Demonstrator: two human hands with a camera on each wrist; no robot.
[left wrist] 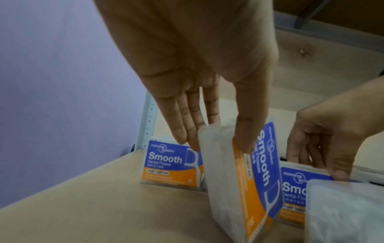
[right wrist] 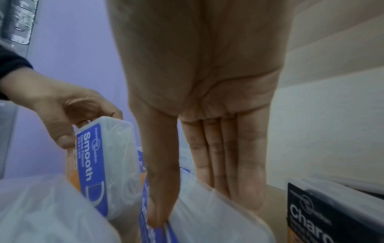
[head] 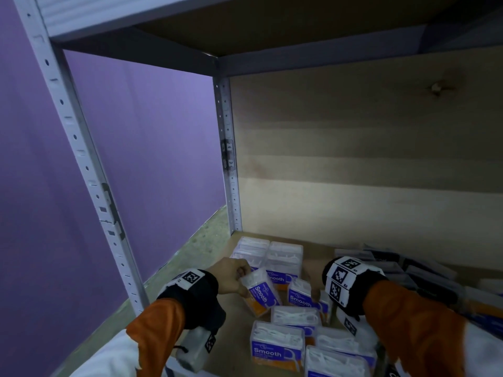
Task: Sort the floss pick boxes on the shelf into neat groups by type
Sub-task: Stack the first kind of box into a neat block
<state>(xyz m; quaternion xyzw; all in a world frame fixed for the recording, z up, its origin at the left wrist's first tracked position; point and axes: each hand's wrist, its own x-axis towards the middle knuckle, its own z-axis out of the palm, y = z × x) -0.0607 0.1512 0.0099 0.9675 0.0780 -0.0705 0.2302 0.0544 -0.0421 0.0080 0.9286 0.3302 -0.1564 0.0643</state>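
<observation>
clearly the left hand [head: 231,276] is pinching a tilted smooth box [head: 260,293] by its upper end, thumb on the orange side and fingers behind, one bottom corner seeming to rest on the shelf board [head: 234,319]. it is a small clear plastic case with a glossy label, so it is probably light, stiff and a little slippery; taking it across the narrow sides, as now, looks the safest hold. to its left, bare board is running out to the front upright [head: 89,183], where the open shelf edge is a drop to mind. behind it, tidy smooth boxes [head: 269,254] are standing in the far left corner, leaving little room. moving right, loose smooth boxes [head: 277,341] are lying crowded at the near middle. the right hand [right wrist: 203,148] is reaching down among them, thumb and straight fingers either side of one clear box [right wrist: 216,212], touching it but not plainly gripping. furthest right, dark charcoal boxes [head: 424,273] are lying in a jumble against the back panel [head: 353,159].
</observation>
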